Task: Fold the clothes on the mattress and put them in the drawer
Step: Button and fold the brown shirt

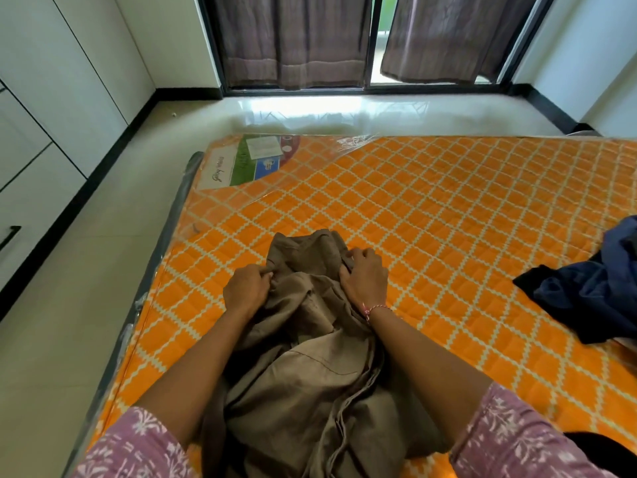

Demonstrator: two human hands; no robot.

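A crumpled brown garment [310, 367] lies on the orange checked mattress [431, 215], running from my lap toward the middle. My left hand [246, 289] grips its upper left edge with curled fingers. My right hand [365, 274] pinches the upper right edge, a thread bracelet on that wrist. A dark blue garment [593, 288] lies in a heap at the mattress's right side.
White cabinet fronts with a black drawer handle [10, 234] stand along the left wall. Pale floor [86, 288] runs between them and the mattress. Dark curtains [293, 39] hang over the window at the back. A black item [606, 450] shows at the lower right.
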